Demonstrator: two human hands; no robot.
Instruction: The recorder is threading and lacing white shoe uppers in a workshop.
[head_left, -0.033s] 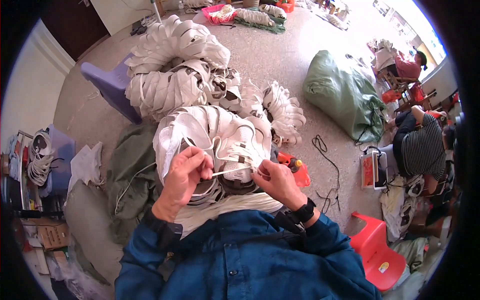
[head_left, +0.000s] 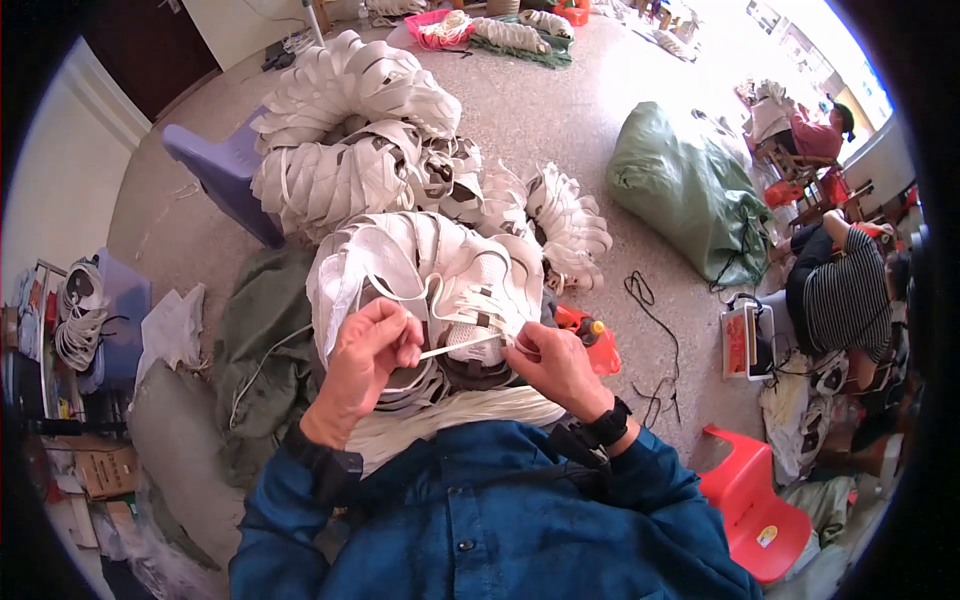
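Note:
A white shoelace (head_left: 455, 351) stretches nearly taut across the mesh tongue of a white sneaker upper (head_left: 487, 272) in front of me. My left hand (head_left: 362, 365), fingers curled closed, grips the lace's left end. At the right edge of the upper's opening, my right hand (head_left: 556, 365) is closed in a pinch where the lace meets its fingertips; the exact grip point is hidden. Another length of lace loops loosely from the upper toward the left. Several more white uppers sit nested together around this one, and a bundle of pale laces (head_left: 470, 418) lies across my lap.
Rows of nested uppers (head_left: 340, 180) are heaped beyond, against a purple chair (head_left: 215, 175). A green sack (head_left: 680, 190) and black cord (head_left: 655, 320) lie to the right, near a red stool (head_left: 755, 500). An orange-red container (head_left: 600, 345) stands beside my right hand. Two people sit working far right.
My left hand has shifted very slightly downward with the lace. My right hand stays at the edge of the upper.

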